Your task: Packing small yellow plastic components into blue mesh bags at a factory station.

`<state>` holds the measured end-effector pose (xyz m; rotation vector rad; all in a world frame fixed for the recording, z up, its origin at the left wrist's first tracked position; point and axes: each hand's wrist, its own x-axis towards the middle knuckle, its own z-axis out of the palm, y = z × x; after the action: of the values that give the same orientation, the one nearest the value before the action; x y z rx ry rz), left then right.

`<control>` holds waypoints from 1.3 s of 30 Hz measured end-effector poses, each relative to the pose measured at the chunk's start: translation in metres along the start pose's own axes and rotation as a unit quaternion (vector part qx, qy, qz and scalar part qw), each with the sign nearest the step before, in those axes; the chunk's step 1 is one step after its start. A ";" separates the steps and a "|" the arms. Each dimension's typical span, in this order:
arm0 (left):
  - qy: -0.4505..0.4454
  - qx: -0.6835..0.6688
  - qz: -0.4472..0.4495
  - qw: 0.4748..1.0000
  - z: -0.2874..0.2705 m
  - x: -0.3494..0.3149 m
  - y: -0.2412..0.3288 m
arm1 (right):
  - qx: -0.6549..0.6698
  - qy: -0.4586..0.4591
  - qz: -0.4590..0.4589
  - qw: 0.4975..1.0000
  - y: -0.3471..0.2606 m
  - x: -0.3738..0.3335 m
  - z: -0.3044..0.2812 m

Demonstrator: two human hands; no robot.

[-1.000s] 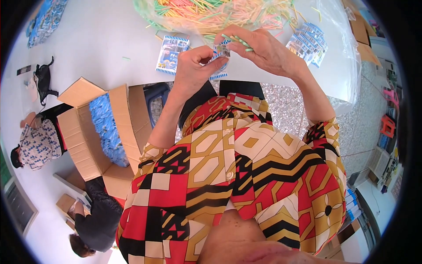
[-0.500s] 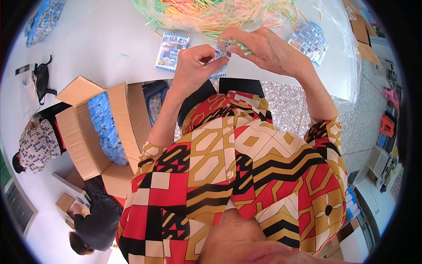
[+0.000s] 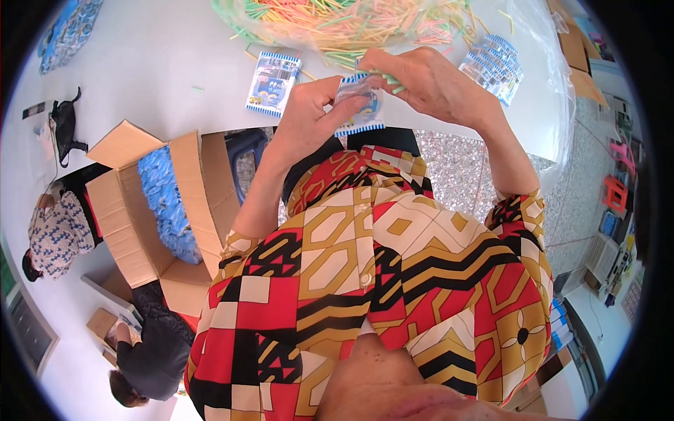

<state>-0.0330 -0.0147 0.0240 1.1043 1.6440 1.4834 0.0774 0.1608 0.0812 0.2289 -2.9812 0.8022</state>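
My left hand (image 3: 316, 112) grips a small clear packet with a blue printed card (image 3: 364, 111) at the near edge of the white table (image 3: 154, 63). My right hand (image 3: 428, 81) pinches a few green sticks (image 3: 390, 78) at the packet's top edge. A big heap of coloured thin sticks (image 3: 351, 21) lies on clear plastic just beyond both hands. Another blue packet (image 3: 272, 82) lies flat on the table to the left of my left hand.
A pile of blue packets (image 3: 491, 62) sits at the right on the table. An open cardboard box (image 3: 147, 203) full of blue packets stands on the floor at my left. Two people (image 3: 60, 231) sit low at the far left. A black bag (image 3: 64, 126) lies on the table's left side.
Both hands have stayed close together over the packet; the right hand has shifted slightly with the sticks at the packet's opening.
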 end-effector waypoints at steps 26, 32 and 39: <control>0.147 0.073 0.074 0.984 0.013 0.011 -0.010 | 0.432 0.299 -0.267 0.808 -0.013 0.058 0.011; 0.150 0.120 0.116 0.974 0.016 0.012 -0.005 | 0.408 0.303 -0.248 0.824 -0.003 0.054 0.023; 0.136 0.126 0.122 0.975 0.017 0.011 -0.002 | 0.585 0.310 -0.012 0.750 -0.012 0.045 0.026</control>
<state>-0.0230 0.0027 0.0199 1.3268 1.9863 1.6736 0.0349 0.1320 0.0687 0.0009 -1.5106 2.0958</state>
